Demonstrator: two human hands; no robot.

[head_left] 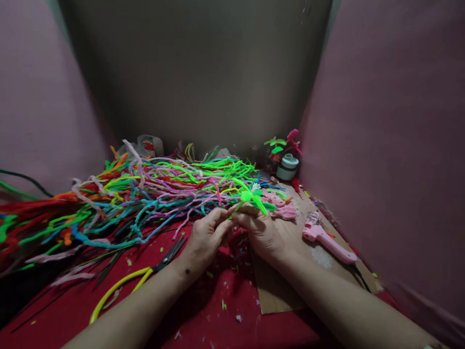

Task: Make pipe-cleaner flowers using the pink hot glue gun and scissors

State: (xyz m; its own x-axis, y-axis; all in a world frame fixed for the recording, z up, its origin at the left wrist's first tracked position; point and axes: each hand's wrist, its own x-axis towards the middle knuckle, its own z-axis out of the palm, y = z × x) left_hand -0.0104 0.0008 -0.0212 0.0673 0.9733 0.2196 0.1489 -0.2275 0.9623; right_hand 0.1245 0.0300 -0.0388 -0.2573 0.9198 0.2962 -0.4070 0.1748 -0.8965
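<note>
A bright green pipe-cleaner flower [247, 196] with a small white centre is held up in front of me, its thin stem pointing down to the left. My left hand [208, 233] pinches the stem's lower end between thumb and fingers. Closed around the stem just below the petals is my right hand [262, 231]. The fingertips of both hands nearly meet, and they partly hide the stem. Directly behind them spreads a large heap of multicoloured pipe cleaners [174, 191]. Scissors with yellow handles [119, 288] lie beside my left forearm.
A pink glue gun [332, 245] with a dark cable rests on a cardboard sheet [276, 291] at right. Pink fuzzy pieces [285, 211] lie near its far end. Behind are a pale lidded jar [286, 169] and finished flowers [292, 140]. Scraps dot the red cloth [203, 320].
</note>
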